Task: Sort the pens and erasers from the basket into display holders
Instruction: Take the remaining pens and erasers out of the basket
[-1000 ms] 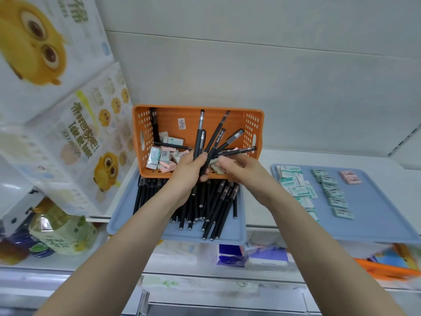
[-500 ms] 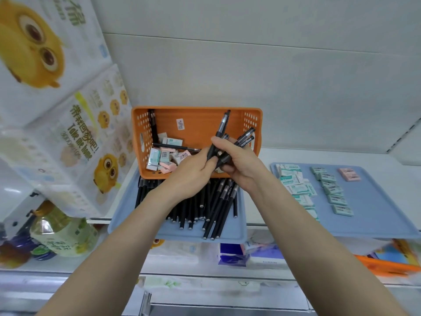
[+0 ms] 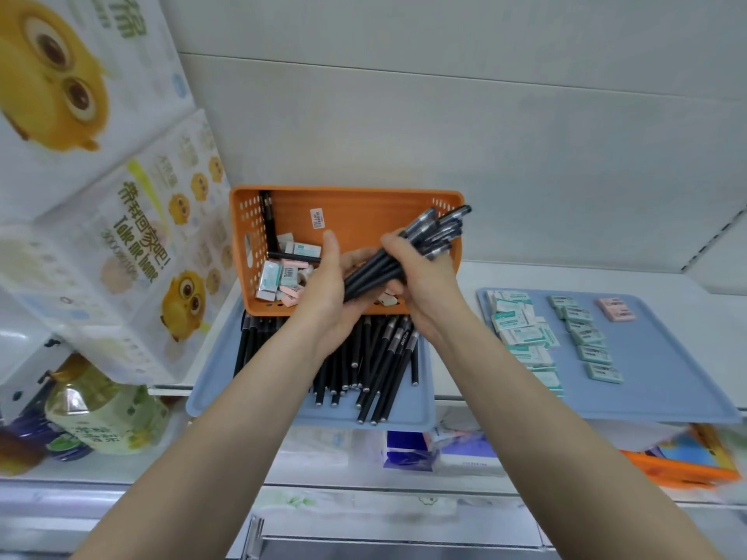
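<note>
Right hand (image 3: 424,284) grips a bundle of black pens (image 3: 408,252), fingers curled over the shafts at about mid-length. The capped ends fan up and away past its knuckles, over the far right corner of the orange basket (image 3: 364,208). Left hand (image 3: 331,293) sits just beside the right, palm turned toward it, fingers straight and pointing up; the lower ends of the bundle butt against its palm. Hands are close together, joined by the bundle, both above the basket's near wall. Beyond the left hand, on the basket floor: loose erasers (image 3: 283,272) in mint, white and pink, plus two single pens (image 3: 269,224), one leaning in the far left corner. Directly below both wrists: blue tray (image 3: 220,381) carrying a row of sorted pens (image 3: 376,365), roughly parallel. To the right of the right hand, well apart: second blue tray (image 3: 667,377) with mint erasers (image 3: 521,333) in loose columns and pink erasers (image 3: 614,309) at its far side. Left of the left forearm: tissue packs (image 3: 133,252) with yellow owl print, a bottle (image 3: 101,410) below them.
</note>
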Demonstrator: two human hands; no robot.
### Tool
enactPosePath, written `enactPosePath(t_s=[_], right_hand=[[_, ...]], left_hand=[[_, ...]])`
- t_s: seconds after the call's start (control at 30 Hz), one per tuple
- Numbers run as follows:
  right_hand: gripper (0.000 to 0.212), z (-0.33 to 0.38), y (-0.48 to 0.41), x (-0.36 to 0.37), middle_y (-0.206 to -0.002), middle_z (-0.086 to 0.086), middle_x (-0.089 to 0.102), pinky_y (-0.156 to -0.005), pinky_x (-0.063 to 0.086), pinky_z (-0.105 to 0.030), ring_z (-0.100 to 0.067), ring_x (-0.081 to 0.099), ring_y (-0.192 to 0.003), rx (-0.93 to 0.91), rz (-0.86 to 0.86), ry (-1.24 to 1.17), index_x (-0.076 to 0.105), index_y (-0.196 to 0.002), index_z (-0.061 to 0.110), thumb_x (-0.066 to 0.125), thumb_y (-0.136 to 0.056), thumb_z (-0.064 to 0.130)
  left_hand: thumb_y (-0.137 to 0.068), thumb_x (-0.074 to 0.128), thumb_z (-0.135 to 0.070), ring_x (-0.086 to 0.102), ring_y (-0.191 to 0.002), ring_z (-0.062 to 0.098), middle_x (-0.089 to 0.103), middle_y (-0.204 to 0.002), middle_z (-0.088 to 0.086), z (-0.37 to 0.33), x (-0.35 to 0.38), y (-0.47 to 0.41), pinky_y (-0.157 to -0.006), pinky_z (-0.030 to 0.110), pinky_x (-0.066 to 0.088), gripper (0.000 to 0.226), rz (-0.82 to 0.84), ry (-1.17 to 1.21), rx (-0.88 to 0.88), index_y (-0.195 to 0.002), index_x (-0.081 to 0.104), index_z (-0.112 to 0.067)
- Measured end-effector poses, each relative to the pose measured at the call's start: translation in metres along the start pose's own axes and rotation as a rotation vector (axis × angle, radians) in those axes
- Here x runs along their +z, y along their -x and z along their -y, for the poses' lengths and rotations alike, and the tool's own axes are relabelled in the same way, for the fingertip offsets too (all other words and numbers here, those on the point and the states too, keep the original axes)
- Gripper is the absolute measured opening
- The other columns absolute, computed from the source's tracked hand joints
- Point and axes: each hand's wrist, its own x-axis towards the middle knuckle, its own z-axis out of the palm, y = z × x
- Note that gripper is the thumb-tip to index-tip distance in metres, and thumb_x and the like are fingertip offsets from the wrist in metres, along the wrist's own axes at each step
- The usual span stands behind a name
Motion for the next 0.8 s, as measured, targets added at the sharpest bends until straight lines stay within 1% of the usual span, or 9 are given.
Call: enactPosePath(t_s=[0.07,0.1,0.17,0.27,0.33,0.43,0.57,0.63,0.8], right_hand=[[0.025,-0.007,0.004,0.008,-0.081,-0.013,0.067,-0.054,0.044,-0.022,-0.005,0.053,-0.049,0.03,0.049,0.088,0.065,-0.098,-0.005,0.067,-0.089,0.018],[0.026,-0.008,0.006,0.009,-0.074,-0.008,0.066,-0.052,0.044,-0.022,-0.007,0.051,-0.048,0.039,0.06,0.126,0.067,-0.098,-0.004,0.067,-0.09,0.021],[0.029,-0.006,0.007,0.005,-0.061,-0.003,0.058,-0.047,0.041,-0.023,-0.013,0.045,-0.045,0.038,0.078,0.216,0.067,-0.095,-0.004,0.066,-0.092,0.025],[0.025,-0.002,0.005,-0.003,-0.057,-0.001,0.057,-0.046,0.04,-0.027,-0.014,0.047,-0.046,0.052,0.063,0.294,0.064,-0.084,0.006,0.063,-0.094,0.029],[0.03,-0.002,0.001,-0.004,-0.072,-0.001,0.065,-0.056,0.05,-0.03,-0.016,0.062,-0.062,0.127,0.02,0.264,0.062,-0.088,0.012,0.062,-0.093,0.041],[0.043,-0.004,-0.004,-0.008,-0.105,-0.002,0.072,-0.086,0.055,-0.035,-0.017,0.068,-0.099,0.207,-0.021,0.268,0.065,-0.112,0.018,0.058,-0.09,0.055],[0.023,-0.005,-0.002,-0.008,-0.101,0.001,0.07,-0.073,0.051,-0.024,-0.013,0.066,-0.094,0.181,-0.035,0.322,0.064,-0.103,0.022,0.06,-0.094,0.043],[0.016,-0.004,0.0,-0.007,-0.095,0.004,0.07,-0.065,0.05,-0.02,-0.008,0.067,-0.087,0.163,-0.046,0.311,0.064,-0.099,0.023,0.061,-0.094,0.039],[0.018,-0.003,-0.004,-0.006,-0.092,0.005,0.071,-0.076,0.052,-0.027,-0.009,0.067,-0.089,0.149,-0.011,0.324,0.065,-0.097,0.023,0.062,-0.093,0.04]], left_hand=[[-0.099,0.025,-0.06,0.067,-0.062,0.012,0.074,-0.093,0.01,-0.001,0.011,-0.001,-0.062,0.024,0.053,0.069,-0.059,-0.033,0.02,-0.114,0.068,-0.008],[-0.099,0.025,-0.06,0.066,-0.059,0.011,0.074,-0.088,0.008,-0.001,0.012,-0.001,-0.063,0.025,0.053,0.067,-0.084,-0.131,0.038,-0.111,0.07,-0.012],[-0.098,0.024,-0.063,0.069,-0.078,0.012,0.074,-0.084,0.004,0.0,0.007,-0.001,-0.085,0.03,0.052,0.062,-0.09,-0.444,0.106,-0.11,0.07,-0.023],[-0.1,0.033,-0.055,0.065,-0.103,0.008,0.072,-0.106,0.0,0.002,-0.006,-0.001,-0.103,0.034,0.045,0.043,0.058,-0.649,0.218,-0.111,0.065,-0.029],[-0.102,0.041,-0.044,0.06,-0.116,0.006,0.067,-0.121,-0.004,0.001,-0.012,-0.001,-0.107,0.035,0.042,0.036,0.22,-0.72,0.272,-0.129,0.057,-0.027],[-0.102,0.048,-0.021,0.042,-0.126,-0.013,0.043,-0.144,-0.019,-0.001,-0.016,-0.001,-0.105,0.011,0.031,0.047,0.351,-0.869,0.333,-0.146,0.034,-0.029],[-0.1,0.049,-0.02,0.044,-0.13,0.007,0.045,-0.146,-0.006,0.003,-0.012,-0.005,-0.1,0.017,0.033,0.057,0.293,-1.117,0.343,-0.152,0.025,-0.025],[-0.101,0.048,-0.023,0.041,-0.13,0.004,0.04,-0.148,-0.006,0.004,-0.01,-0.005,-0.101,0.017,0.032,0.061,0.321,-1.097,0.305,-0.154,0.019,-0.024],[-0.1,0.048,-0.028,0.039,-0.133,0.003,0.037,-0.151,-0.007,0.003,-0.008,-0.004,-0.11,0.025,0.032,0.064,0.359,-1.089,0.297,-0.154,0.015,-0.024]])
